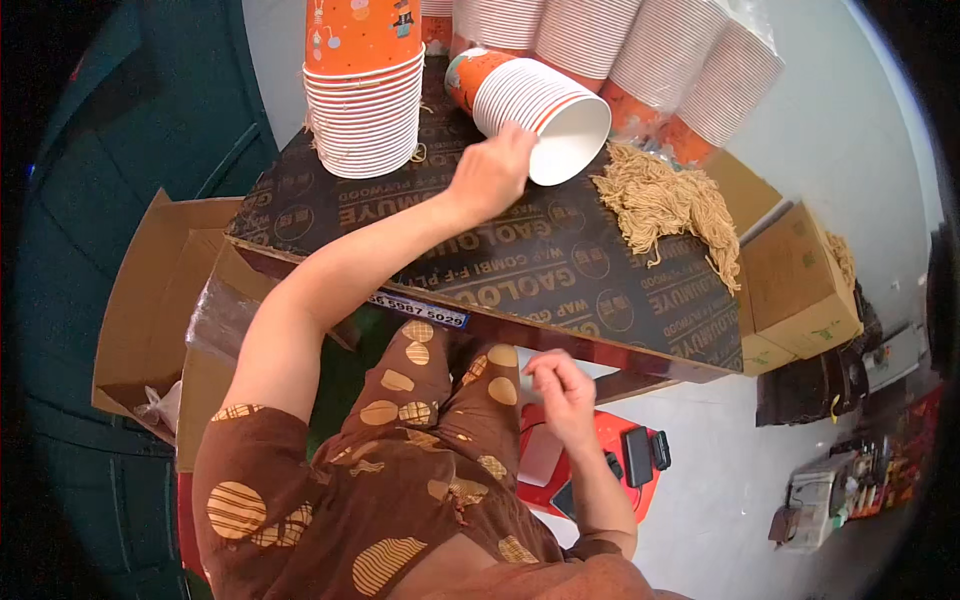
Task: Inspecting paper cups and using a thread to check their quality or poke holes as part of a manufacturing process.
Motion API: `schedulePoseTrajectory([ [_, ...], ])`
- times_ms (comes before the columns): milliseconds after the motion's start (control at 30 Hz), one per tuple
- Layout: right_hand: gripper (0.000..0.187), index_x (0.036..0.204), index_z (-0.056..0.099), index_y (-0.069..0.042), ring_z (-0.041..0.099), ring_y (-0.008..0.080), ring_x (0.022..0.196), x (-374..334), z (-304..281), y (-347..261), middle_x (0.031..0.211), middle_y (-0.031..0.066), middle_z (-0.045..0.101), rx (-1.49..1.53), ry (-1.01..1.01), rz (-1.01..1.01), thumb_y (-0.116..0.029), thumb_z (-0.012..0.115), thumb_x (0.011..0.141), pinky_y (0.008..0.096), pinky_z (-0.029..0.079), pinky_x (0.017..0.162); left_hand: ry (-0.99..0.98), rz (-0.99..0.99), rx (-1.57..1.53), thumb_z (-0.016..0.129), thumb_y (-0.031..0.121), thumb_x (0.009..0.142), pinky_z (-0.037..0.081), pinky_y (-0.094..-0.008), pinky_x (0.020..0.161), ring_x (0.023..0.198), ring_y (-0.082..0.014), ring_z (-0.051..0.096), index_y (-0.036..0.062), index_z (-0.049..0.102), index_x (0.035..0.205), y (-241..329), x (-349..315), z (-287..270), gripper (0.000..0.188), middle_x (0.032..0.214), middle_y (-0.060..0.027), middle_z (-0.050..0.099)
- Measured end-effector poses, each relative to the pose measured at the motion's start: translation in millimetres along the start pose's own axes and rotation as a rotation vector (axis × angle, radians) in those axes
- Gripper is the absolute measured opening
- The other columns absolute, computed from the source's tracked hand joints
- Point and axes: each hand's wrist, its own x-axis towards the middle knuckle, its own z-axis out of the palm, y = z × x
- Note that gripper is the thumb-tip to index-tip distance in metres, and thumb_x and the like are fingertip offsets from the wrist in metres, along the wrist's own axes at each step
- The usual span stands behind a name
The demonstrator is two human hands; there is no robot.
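Observation:
A stack of orange and white paper cups (510,90) lies on its side on the dark plywood table (450,230), its open mouth toward the right. My left hand (492,175) reaches across the table, fingers closed on the near rim of the stack's end cup. To its left an upside-down stack of the same cups (363,125) stands near the table's far left. My right hand (563,395) hovers by my knee, below the table's front edge, with its fingers curled together. Whatever it may hold is hidden.
Several wrapped cup stacks (590,35) line the back of the table. Beige strings (670,200) lie in a bundle at the right. Cardboard boxes stand left (150,300) and right (800,280). A red stool (590,460) beside my leg carries a black power bank (637,457).

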Motion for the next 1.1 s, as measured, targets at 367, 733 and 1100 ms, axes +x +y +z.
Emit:
schedulePoseTrajectory([
  [367, 0.01, 0.089, 0.06, 0.002, 0.051, 0.009, 0.071, 30.8, -6.4, -17.5, 0.085, 0.0052, 0.061, 0.009, 0.075, -0.129, -0.004, 0.052, 0.093, 0.0227, 0.042, 0.064, 0.017, -0.149, 0.045, 0.071, 0.017, 0.078, 0.052, -0.0413, 0.056, 0.066, -0.0328, 0.063, 0.0019, 0.054, 0.084, -4.3, 10.0, 26.9, 0.023, 0.079, -0.0135, 0.059],
  [733, 0.01, 0.087, 0.06, 0.002, 0.052, 0.0096, 0.07, 16.1, -10.8, 0.5, 0.084, 0.0053, 0.061, 0.036, 0.07, -0.096, -0.004, 0.053, 0.092, 0.0235, 0.043, 0.063, 0.019, -0.123, 0.258, 0.058, 0.007, 0.078, 0.05, -0.0396, 0.043, 0.05, -0.0325, 0.061, -0.0002, 0.049, 0.078, 10.2, 8.8, 49.1, 0.011, 0.066, -0.0202, 0.059],
  [1100, 0.013, 0.088, 0.06, 0.001, 0.05, 0.0075, 0.069, 4.5, -15.8, 10.0, 0.086, 0.0046, 0.06, 0.017, 0.05, -0.114, -0.005, 0.05, 0.095, 0.0213, 0.042, 0.063, -0.196, -0.044, 0.026, 0.052, -0.001, 0.078, 0.052, -0.0451, 0.058, 0.07, -0.0376, 0.064, -0.0013, 0.051, 0.091, 25.0, 23.1, 49.5, 0.013, 0.079, -0.0206, 0.062],
])
